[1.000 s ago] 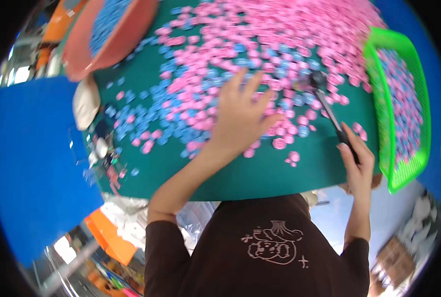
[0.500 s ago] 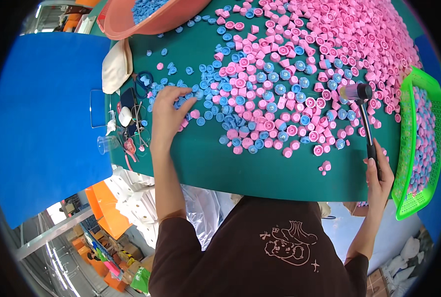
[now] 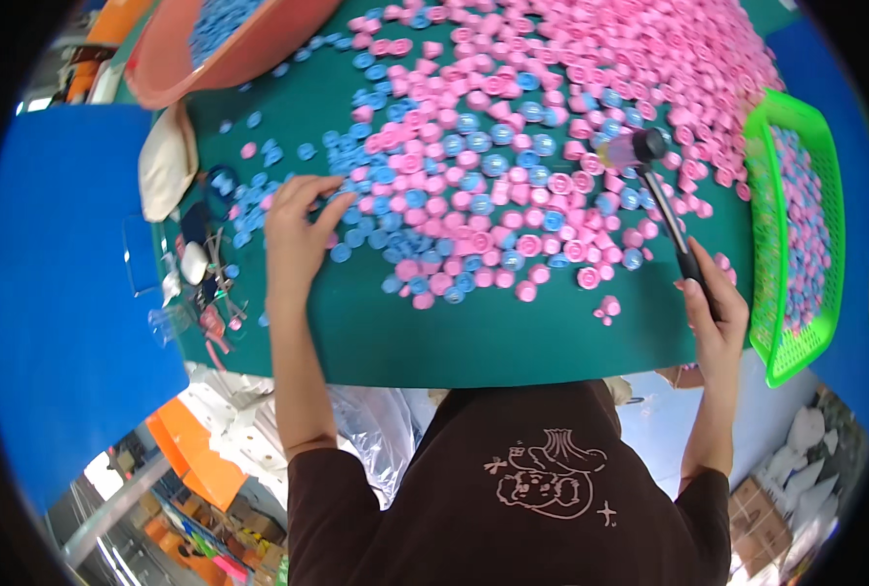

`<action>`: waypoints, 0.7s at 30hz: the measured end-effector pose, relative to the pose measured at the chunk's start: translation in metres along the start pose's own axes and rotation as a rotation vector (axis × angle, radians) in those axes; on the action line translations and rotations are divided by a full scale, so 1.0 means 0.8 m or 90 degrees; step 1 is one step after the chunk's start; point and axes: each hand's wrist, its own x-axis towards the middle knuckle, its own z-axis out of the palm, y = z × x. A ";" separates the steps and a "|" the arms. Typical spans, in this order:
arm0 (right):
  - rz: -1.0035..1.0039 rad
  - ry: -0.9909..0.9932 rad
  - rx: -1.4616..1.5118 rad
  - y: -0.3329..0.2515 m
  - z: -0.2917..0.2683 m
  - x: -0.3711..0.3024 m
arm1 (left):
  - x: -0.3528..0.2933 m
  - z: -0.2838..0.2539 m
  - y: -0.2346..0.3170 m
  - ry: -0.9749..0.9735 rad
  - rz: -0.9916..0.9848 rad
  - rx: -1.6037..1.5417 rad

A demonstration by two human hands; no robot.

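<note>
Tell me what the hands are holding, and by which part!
The right hand holds a hammer by its black handle. The left hand is by some blue pieces; whether it pinches one, I can't tell.

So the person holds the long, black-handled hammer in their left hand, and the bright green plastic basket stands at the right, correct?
Not quite: the head view shows the black-handled hammer in the right hand. The bright green plastic basket does stand at the right.
</note>
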 end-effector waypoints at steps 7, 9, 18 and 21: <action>-0.004 0.025 0.034 0.002 -0.003 -0.006 | 0.003 -0.011 0.005 -0.065 -0.102 0.001; 0.010 0.027 0.035 0.008 -0.005 -0.008 | 0.003 -0.009 0.012 -0.078 -0.133 0.020; 0.016 0.022 0.041 0.020 -0.007 -0.012 | 0.013 -0.010 0.031 -0.161 -0.205 -0.025; 0.039 0.022 0.050 0.016 -0.007 -0.014 | 0.012 -0.009 0.027 -0.154 -0.140 0.041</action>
